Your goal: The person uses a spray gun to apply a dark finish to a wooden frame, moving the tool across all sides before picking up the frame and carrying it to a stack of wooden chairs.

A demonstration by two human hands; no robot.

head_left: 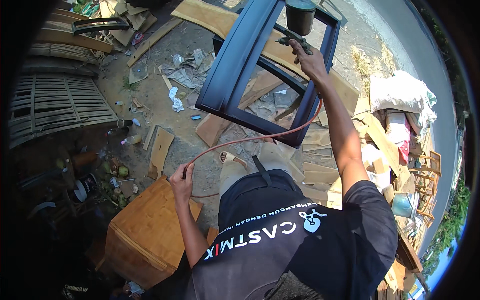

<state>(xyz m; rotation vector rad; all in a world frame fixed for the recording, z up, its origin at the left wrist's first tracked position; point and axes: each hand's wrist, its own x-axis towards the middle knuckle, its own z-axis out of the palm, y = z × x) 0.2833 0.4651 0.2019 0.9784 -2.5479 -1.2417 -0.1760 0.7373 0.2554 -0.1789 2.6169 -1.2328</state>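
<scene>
My right hand is wrapped round the handle of a spray gun, and a dark paint cup stands above it. The gun is over the open middle of a dark, glossy furniture frame with a broad curved side. From the gun a thin reddish hose runs down past the frame's near edge and across to the left. My left hand pinches this hose in front of my body, apart from the frame. Below that hand the hose loops back toward my legs.
An orange-brown wooden cabinet stands at lower left, close to my left forearm. A slatted bench is farther left. Long boards lie beneath the frame. Crumpled paper, bottles and scraps litter the ground. A white sack and a bucket are right.
</scene>
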